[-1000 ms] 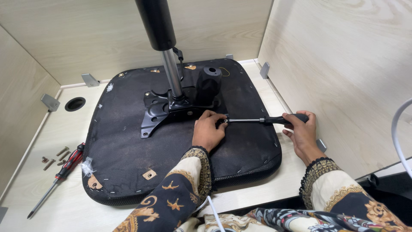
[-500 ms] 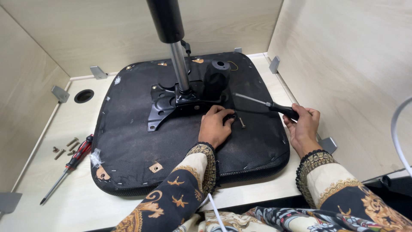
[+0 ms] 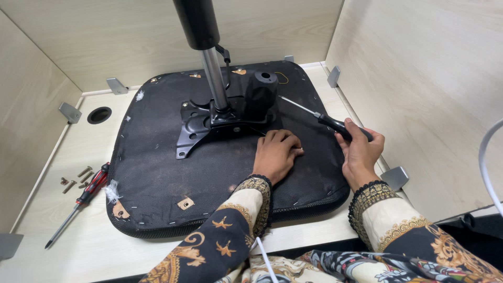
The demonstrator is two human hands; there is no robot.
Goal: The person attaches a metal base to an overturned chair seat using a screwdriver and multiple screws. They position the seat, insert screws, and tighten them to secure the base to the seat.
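Note:
An upturned black chair seat [image 3: 157, 178] lies on the light wooden table. A black metal mounting plate [image 3: 201, 123] with a chrome gas column [image 3: 215, 78] stands bolted at its middle. My left hand [image 3: 276, 153] rests palm down on the seat fabric just right of the plate, fingers curled. My right hand [image 3: 361, 152] grips the black handle of a screwdriver [image 3: 319, 118]. Its shaft slants up and left, with the tip near the black knob [image 3: 262, 91] on the mechanism.
A red-and-black screwdriver [image 3: 84, 196] and several loose screws [image 3: 73, 181] lie on the table at the left. A round hole [image 3: 98, 114] is cut in the tabletop. Wooden panels with metal brackets [image 3: 394, 177] wall the table on three sides. A white cable [image 3: 484, 157] curves at the right.
My right hand swung the screwdriver from level to slanting up-left, its tip now by the knob. My left hand slid down off the plate's edge onto the fabric.

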